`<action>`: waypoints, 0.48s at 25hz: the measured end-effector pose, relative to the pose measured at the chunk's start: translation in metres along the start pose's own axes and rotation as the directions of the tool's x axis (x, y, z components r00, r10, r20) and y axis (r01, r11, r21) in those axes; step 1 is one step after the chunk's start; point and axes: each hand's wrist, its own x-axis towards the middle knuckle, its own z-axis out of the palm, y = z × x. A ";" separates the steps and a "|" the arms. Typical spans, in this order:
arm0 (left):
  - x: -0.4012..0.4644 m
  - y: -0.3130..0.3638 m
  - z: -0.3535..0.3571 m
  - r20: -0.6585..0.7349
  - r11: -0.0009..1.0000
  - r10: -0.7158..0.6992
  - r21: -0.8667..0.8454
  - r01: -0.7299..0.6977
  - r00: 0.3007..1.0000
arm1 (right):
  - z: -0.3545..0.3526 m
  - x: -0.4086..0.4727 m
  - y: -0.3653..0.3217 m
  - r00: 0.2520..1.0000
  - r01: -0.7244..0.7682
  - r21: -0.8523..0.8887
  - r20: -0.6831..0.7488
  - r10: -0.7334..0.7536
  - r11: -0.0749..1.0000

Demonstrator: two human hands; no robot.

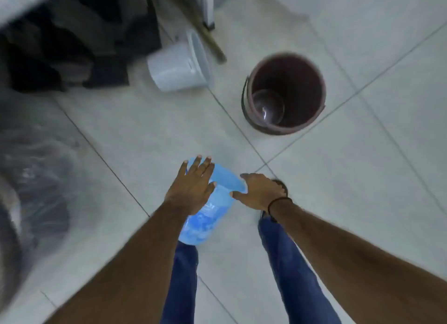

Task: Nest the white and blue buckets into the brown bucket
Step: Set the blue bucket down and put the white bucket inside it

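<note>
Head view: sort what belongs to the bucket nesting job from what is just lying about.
Job:
blue bucket, between left hand and right hand
white bucket, tipped on its side
brown bucket, upright, clear bowl inside

Lying about:
wooden stick
dark pile
plastic-wrapped bundle

Both arms stretched down and forward; left hand [191, 188] flat, fingers spread, right hand [260, 193] open beside it, dark band on wrist.
</note>
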 end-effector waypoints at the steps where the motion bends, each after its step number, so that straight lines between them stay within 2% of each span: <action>1: 0.010 -0.005 0.033 0.044 0.998 0.040 0.040 -0.042 0.998 | 0.027 0.020 0.006 0.998 0.007 0.001 0.056 -0.008 1.000; 4: 0.033 -0.022 0.088 0.108 0.970 0.180 0.145 -0.195 0.978 | 0.081 0.064 0.015 0.997 0.041 0.043 0.066 -0.043 0.998; 7: 0.053 -0.032 0.117 0.210 0.930 0.234 0.236 -0.281 0.949 | 0.107 0.090 0.018 0.997 0.063 0.098 -0.041 -0.059 0.993; 8: 0.056 -0.031 0.113 0.237 0.926 0.246 0.229 -0.300 0.940 | 0.108 0.094 0.018 0.995 0.076 0.100 -0.074 -0.069 0.992; 12: 0.050 -0.035 0.079 0.206 0.877 0.349 0.271 -0.396 0.914 | 0.100 0.093 0.012 0.983 0.138 0.041 -0.125 -0.132 0.990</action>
